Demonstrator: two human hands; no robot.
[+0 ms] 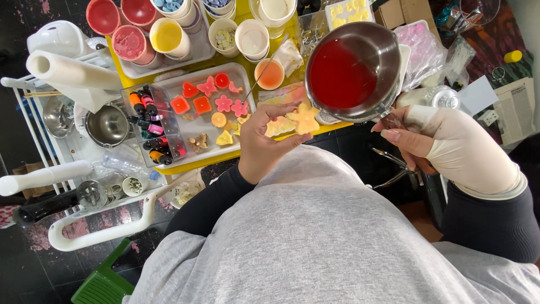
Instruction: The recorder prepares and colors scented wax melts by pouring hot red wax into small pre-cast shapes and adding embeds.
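My left hand (263, 142) holds a pale yellow flower-shaped piece (304, 118) between thumb and fingers, just over the front edge of the yellow table (191, 164). My right hand (450, 147), wrapped in a white bandage-like glove, grips the handle of a steel saucepan (388, 53) filled with red liquid (337, 74). The pan hovers just right of the flower piece, above the table's right end. A clear tray (247, 90) of red, pink and yellow shaped pieces lies left of my left hand.
Cups of coloured material (130, 44) crowd the table's far side. A box of small dye bottles (151, 126) sits left of the tray. A white rack (73, 152) at left carries a paper roll (70, 73), steel bowls and jars. Plastic moulds (424, 48) lie at right.
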